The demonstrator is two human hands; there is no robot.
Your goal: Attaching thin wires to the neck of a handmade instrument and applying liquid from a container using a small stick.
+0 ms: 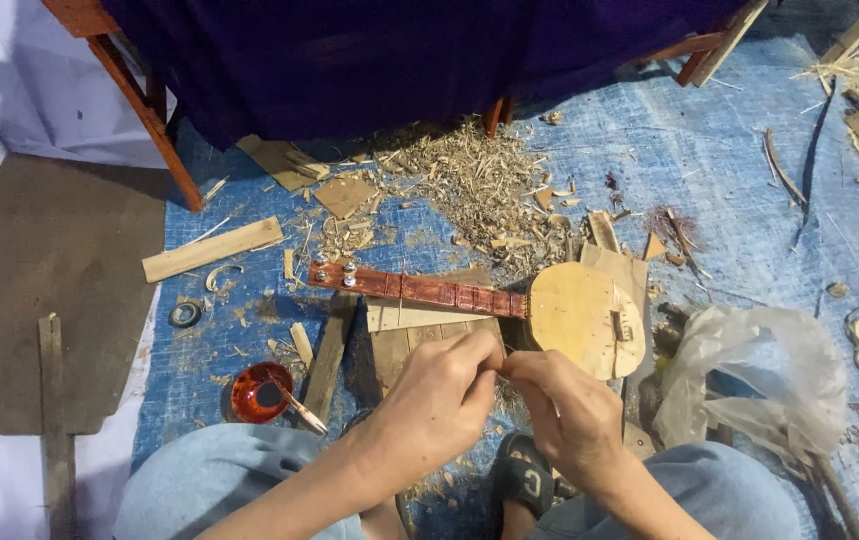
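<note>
The left hand (436,398) and right hand (567,408) meet fingertip to fingertip low in the middle of the view, above the knees; both are pinched together on something too small and thin to make out, perhaps a string or a sliver. Just beyond them, on boards laid over the blue tarp (729,170), lies a small wooden instrument (509,300). Its long axis runs left to right: the reddish neck (419,290) with pegs points left, the pale round body (579,315) sits to the right. The body lies just past the right hand, nearer to it than to the left. Left of the left forearm stands a red bowl (259,392) with a brush. Farther off, shavings (469,185) heap under a draped purple cloth (399,50).
</note>
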